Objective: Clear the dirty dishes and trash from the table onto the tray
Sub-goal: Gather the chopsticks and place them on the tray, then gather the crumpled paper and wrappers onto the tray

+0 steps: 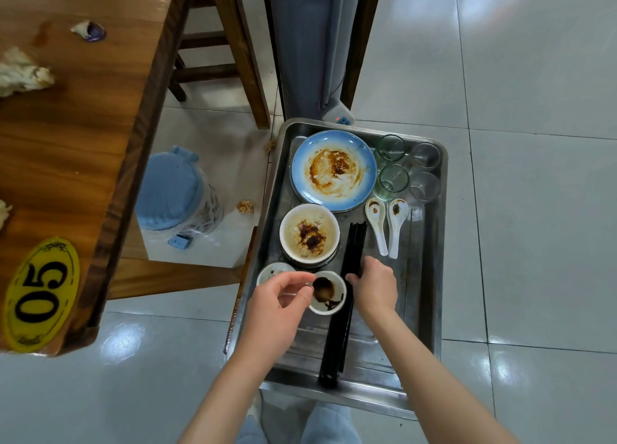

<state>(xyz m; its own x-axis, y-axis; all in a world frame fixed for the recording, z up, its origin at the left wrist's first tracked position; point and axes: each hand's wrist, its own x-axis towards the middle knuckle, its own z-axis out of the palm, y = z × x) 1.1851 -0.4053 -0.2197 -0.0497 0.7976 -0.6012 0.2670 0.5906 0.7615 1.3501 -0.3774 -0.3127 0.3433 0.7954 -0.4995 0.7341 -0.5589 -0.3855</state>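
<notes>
Pinching a sauce-stained white dish (328, 297), left hand (280, 305) over steel tray (424, 310).

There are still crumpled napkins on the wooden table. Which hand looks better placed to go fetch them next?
Probably the left hand. The table with the crumpled napkins lies on its side, though it pinches a small sauce dish now. The right hand rests on the black chopsticks, farther off.

Steel tray (424, 276) carrying stained blue plate (334, 169), sauce-smeared bowl (310, 232), small dipping dishes (329, 291), four glasses (392, 179), two spoons (395, 223), black chopsticks (337, 336), crumpled napkins (23, 72) lying on tabletop (83, 126)
</notes>
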